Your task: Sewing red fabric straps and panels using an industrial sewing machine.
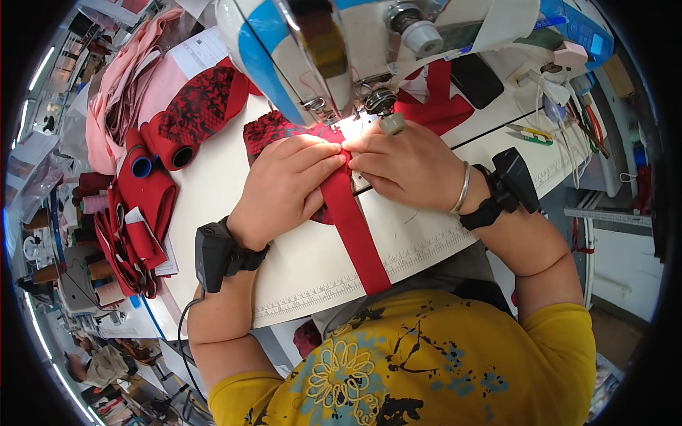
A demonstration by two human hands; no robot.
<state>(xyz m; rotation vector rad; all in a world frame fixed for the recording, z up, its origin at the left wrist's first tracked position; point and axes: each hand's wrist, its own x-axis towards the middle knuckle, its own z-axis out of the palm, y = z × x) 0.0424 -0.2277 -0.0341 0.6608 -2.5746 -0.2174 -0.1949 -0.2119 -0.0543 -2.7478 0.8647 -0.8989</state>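
Under the lit needle area of a sewing machine (263,53), my two hands meet at a red fabric strip (359,245). My left hand (284,181) is closed, fingertips pinching the strip's upper end where it lies over a red-and-black patterned cloth (259,135). From the other side, my right hand (412,167) pinches the same end, its fingers close to the presser foot. The strip's lower part runs down over the table's front edge. Fingers hide the exact spot where strip and cloth meet. Black devices are strapped to both wrists.
Yellow-and-green thread snips (533,135) and a dark phone (477,79) lie right of the machine. Folded red fabric (131,234), rolled red strips (183,155) and pink cloth (106,121) sit left. A printed ruler (298,299) follows the front of the white table (213,213).
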